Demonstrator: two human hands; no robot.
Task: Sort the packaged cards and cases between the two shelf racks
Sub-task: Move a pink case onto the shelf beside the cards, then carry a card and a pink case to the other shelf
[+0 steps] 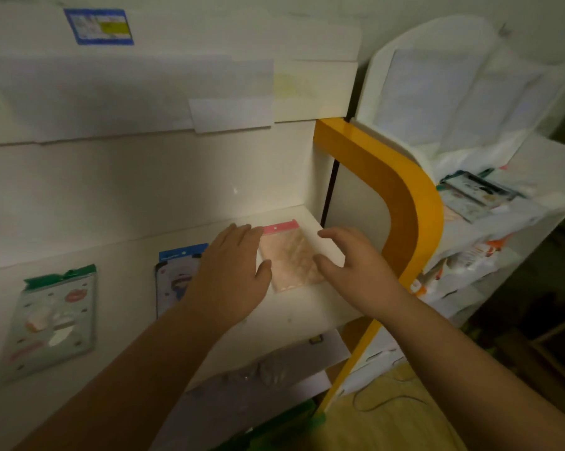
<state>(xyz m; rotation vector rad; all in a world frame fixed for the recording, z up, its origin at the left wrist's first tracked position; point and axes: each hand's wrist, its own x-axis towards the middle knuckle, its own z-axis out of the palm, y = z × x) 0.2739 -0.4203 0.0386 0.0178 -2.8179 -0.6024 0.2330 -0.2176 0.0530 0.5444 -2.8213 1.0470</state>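
**Head view: both hands closing in on the pink-topped packet**

Head camera is looking down at a white shelf [294,317], where a packet with a pink header strip [289,258] is lying flat near the yellow post [401,203] that is edging the rack. The left hand [232,275] is hovering spread on the side of the packet away from the post, and the right hand [352,258] is curving open on the post side, thumb over the packet's edge. Neither hand is pinching anything yet; flanking the packet this way is probably meant for sliding or lifting a thin, slippery sleeve that one hand would struggle to peel off the board.

Farther from the post, a blue-topped case [177,275] is lying half behind the left forearm, and a green-topped case [53,317] is sitting farther away again. Beyond the post, the second rack [535,177] is holding more packets, blurred and dim. A grey packet [261,375] on the shelf below is hard to read. Whether either hand is actually touching the pink packet, I cannot tell.
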